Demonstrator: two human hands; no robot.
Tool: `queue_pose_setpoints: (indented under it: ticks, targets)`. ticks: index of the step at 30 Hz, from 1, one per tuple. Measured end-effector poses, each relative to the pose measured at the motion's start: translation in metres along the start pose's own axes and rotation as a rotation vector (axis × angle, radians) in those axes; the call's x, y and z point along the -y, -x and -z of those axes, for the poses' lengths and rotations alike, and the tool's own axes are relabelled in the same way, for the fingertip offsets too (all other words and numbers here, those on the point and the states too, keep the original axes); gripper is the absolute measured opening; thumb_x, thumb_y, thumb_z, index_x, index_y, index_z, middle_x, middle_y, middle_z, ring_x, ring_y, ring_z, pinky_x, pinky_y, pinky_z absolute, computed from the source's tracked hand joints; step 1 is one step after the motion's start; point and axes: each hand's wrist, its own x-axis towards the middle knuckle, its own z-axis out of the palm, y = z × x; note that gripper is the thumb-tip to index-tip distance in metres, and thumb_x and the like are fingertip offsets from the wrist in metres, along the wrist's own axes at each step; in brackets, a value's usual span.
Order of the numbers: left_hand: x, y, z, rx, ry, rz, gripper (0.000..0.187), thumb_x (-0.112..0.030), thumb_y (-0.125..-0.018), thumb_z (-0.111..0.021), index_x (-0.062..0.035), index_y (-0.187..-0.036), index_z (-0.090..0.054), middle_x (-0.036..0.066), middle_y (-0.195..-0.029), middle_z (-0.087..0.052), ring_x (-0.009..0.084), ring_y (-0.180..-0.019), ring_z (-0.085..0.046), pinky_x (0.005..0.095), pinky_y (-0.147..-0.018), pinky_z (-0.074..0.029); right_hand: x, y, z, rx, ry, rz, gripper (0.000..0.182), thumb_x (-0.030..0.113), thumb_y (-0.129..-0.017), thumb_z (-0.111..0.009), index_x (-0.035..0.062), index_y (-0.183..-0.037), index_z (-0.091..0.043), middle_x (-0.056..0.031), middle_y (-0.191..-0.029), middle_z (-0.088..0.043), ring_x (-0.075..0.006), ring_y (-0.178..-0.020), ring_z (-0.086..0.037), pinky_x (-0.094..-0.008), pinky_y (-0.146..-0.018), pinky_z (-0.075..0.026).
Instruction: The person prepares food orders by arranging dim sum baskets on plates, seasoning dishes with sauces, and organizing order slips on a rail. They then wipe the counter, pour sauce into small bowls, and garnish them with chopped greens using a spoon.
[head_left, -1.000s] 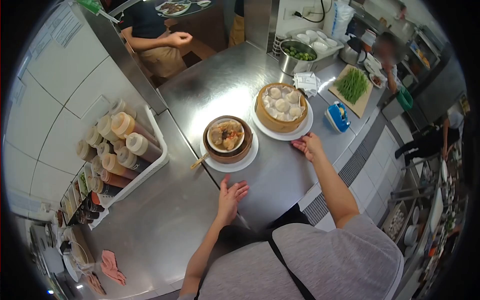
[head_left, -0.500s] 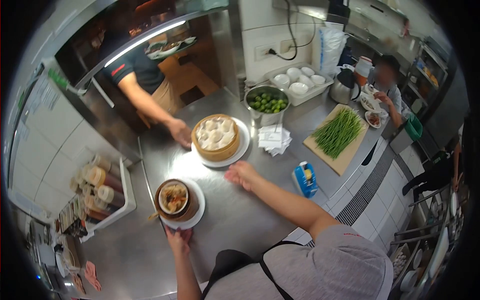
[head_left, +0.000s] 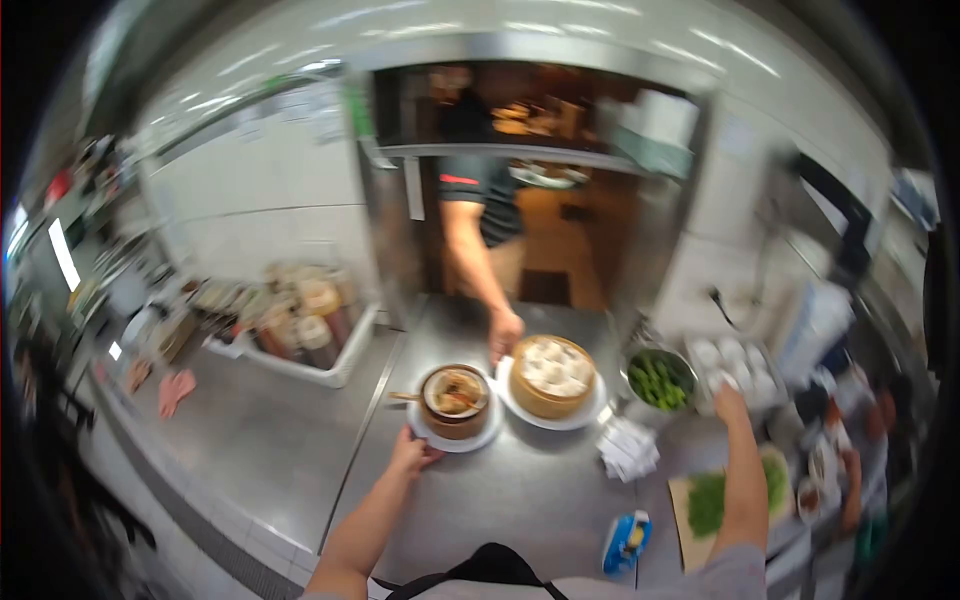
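Note:
My left hand (head_left: 412, 455) grips the near-left rim of a white plate (head_left: 490, 432). On that plate stands a small round bamboo steamer (head_left: 455, 424) with food inside and a utensil handle jutting out on its left. My right hand (head_left: 731, 398) reaches over the front edge of a white tray (head_left: 690, 345) of small white bowls (head_left: 735, 352); its fingers are blurred. Between my hands, a larger bamboo steamer (head_left: 552, 402) of pale dumplings sits on another white plate (head_left: 585, 418). Across the counter, another person's hand (head_left: 506, 333) is at that plate's far-left rim.
Right of the steamers are a metal pot of limes (head_left: 658, 380), white paper slips (head_left: 628, 448), a blue tape dispenser (head_left: 627, 543) and a board (head_left: 690, 540) of green stalks. Sauce bottles (head_left: 315, 325) fill a white bin at left. Another person works at far right.
My right hand has moved from beside the dumpling steamer to the tray of bowls. My left hand stays at its plate. The view has turned and tilted up.

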Motion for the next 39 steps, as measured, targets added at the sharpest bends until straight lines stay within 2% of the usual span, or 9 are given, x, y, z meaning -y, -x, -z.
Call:
queue_pose_setpoints:
  ticks: [8, 14, 20, 22, 24, 26, 30, 33, 39]
  targets:
    - [0.026, 0.075, -0.019, -0.062, 0.263, 0.102, 0.047, -0.017, -0.087, -0.046, -0.0106, -0.127, -0.023, 0.02, -0.094, -0.057, 0.0251, -0.07, -0.061, 0.0342, -0.057, -0.051, 0.056, 0.054, 0.061, -0.387, -0.151, 0.218, 0.015, -0.001, -0.071, -0.05, -0.0019, -0.084, -0.056, -0.0177, -0.08, -0.052, -0.0363, -0.078, -0.049, -0.0421, -0.071, -0.038]
    - [0.038, 0.144, -0.101, 0.563, 0.251, 0.424, 0.048, -0.039, -0.085, -0.049, -0.0105, -0.121, -0.036, 0.014, -0.112, -0.05, 0.024, -0.094, -0.056, 0.0373, -0.079, -0.048, 0.21, 0.185, 0.107, -0.201, -0.395, 0.882, 0.018, 0.001, -0.065, -0.054, 0.0037, -0.083, -0.057, -0.014, -0.078, -0.054, -0.0304, -0.073, -0.051, -0.0396, -0.064, -0.04]
    - [0.037, 0.142, -0.113, 0.569, 0.281, 0.362, 0.042, -0.022, -0.084, -0.046, -0.0122, -0.123, -0.036, 0.008, -0.113, -0.047, 0.0224, -0.095, -0.055, 0.0385, -0.075, -0.051, 0.281, 0.236, 0.101, -0.096, -0.509, 1.309, 0.016, 0.007, -0.071, -0.059, 0.007, -0.086, -0.057, -0.0103, -0.086, -0.056, -0.0276, -0.083, -0.053, -0.0363, -0.072, -0.043]
    - [0.033, 0.144, -0.1, 0.5, 0.164, 0.277, 0.042, -0.014, -0.082, -0.044, -0.0117, -0.124, -0.036, 0.007, -0.112, -0.048, 0.0215, -0.095, -0.055, 0.0382, -0.074, -0.051, 0.252, 0.193, 0.103, -0.333, -0.368, 1.196, 0.019, 0.007, -0.075, -0.054, 0.0045, -0.094, -0.055, -0.0117, -0.09, -0.054, -0.027, -0.083, -0.054, -0.039, -0.077, -0.044]
    - [0.037, 0.149, -0.084, 0.458, 0.142, 0.263, 0.041, -0.011, -0.082, -0.043, -0.0121, -0.122, -0.038, 0.005, -0.109, -0.049, 0.0172, -0.094, -0.053, 0.036, -0.073, -0.051, 0.205, 0.132, 0.101, -0.396, -0.74, 0.628, 0.022, 0.008, -0.086, -0.043, -0.0017, -0.103, -0.051, -0.0161, -0.103, -0.051, -0.0306, -0.099, -0.048, -0.0363, -0.089, -0.037]
    - [0.047, 0.151, -0.072, 0.452, 0.148, 0.239, 0.04, -0.009, -0.082, -0.042, -0.0125, -0.121, -0.04, 0.004, -0.105, -0.051, 0.0144, -0.091, -0.053, 0.0328, -0.069, -0.052, 0.131, 0.055, 0.085, -0.632, -0.352, 0.333, 0.032, 0.012, -0.087, -0.041, -0.0037, -0.114, -0.045, -0.0211, -0.116, -0.047, -0.0346, -0.113, -0.039, -0.0385, -0.097, -0.028]
    - [0.039, 0.163, -0.07, 0.427, 0.112, 0.215, 0.037, -0.011, -0.083, -0.043, -0.0125, -0.12, -0.041, 0.004, -0.101, -0.052, 0.0142, -0.087, -0.055, 0.0316, -0.066, -0.052, 0.02, -0.013, 0.0, -0.229, -0.128, 0.026, 0.025, 0.013, -0.083, -0.045, -0.0061, -0.099, -0.052, -0.0261, -0.098, -0.054, -0.0415, -0.091, -0.05, -0.0455, -0.08, -0.038]
    - [0.036, 0.165, -0.07, 0.361, 0.077, 0.196, 0.039, -0.009, -0.081, -0.042, -0.0077, -0.12, -0.039, 0.007, -0.1, -0.052, 0.015, -0.084, -0.056, 0.0297, -0.064, -0.052, 0.003, -0.013, -0.015, 0.103, 0.062, 0.153, 0.023, 0.012, -0.08, -0.05, -0.0044, -0.096, -0.054, -0.0254, -0.092, -0.054, -0.0402, -0.087, -0.051, -0.0447, -0.074, -0.039]
    - [0.038, 0.167, -0.068, 0.388, 0.07, 0.181, 0.037, -0.018, -0.086, -0.047, -0.0086, -0.121, -0.038, 0.007, -0.101, -0.051, 0.0152, -0.085, -0.056, 0.0285, -0.061, -0.052, -0.002, -0.002, 0.0, -0.284, -0.074, 0.192, 0.016, 0.005, -0.073, -0.053, -0.0041, -0.086, -0.055, -0.0211, -0.081, -0.053, -0.0384, -0.079, -0.051, -0.0443, -0.071, -0.04]
